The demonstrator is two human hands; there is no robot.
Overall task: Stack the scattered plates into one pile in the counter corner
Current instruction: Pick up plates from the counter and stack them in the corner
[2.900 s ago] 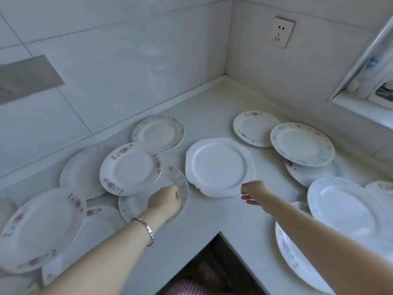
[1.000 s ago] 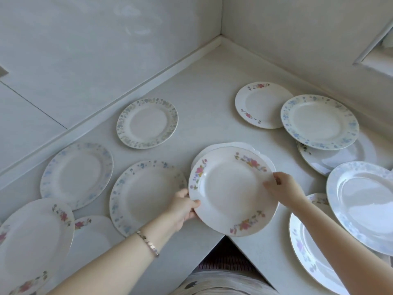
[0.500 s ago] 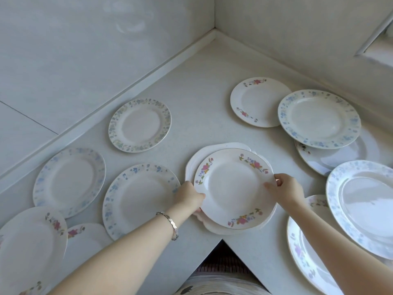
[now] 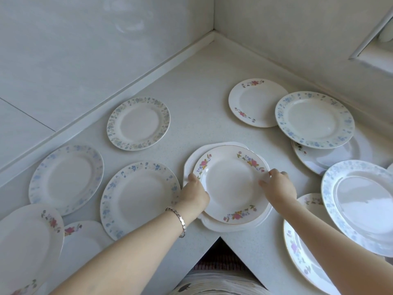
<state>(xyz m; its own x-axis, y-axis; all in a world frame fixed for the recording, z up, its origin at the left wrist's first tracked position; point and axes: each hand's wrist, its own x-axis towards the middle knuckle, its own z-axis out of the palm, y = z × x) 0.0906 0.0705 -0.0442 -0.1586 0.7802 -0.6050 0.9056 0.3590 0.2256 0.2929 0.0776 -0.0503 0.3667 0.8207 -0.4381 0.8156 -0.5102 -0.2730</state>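
A pink-flowered plate (image 4: 230, 184) lies flat on a plain white scalloped plate (image 4: 190, 161) near the counter's inner front edge. My left hand (image 4: 194, 193) grips the left rim of this pair. My right hand (image 4: 278, 186) holds the right rim, thumb on the plate's face. Several other plates lie scattered: blue-rimmed ones (image 4: 138, 199) (image 4: 66, 179) and a green-blue floral one (image 4: 138, 123) on the left, a small pink-flowered one (image 4: 255, 102) and a blue-rimmed one (image 4: 314, 119) at the back right.
The counter corner (image 4: 212, 47) lies beyond the pair, between tiled walls. More plates overlap at the right (image 4: 361, 205) (image 4: 297, 252) and the front left (image 4: 25, 241). The counter's inner corner edge (image 4: 220, 237) is just below the pair. A wall recess (image 4: 374, 52) is at the upper right.
The pink-flowered plate, held tilted a second ago, now rests flat on the white scalloped plate. Both hands stay at its rims.
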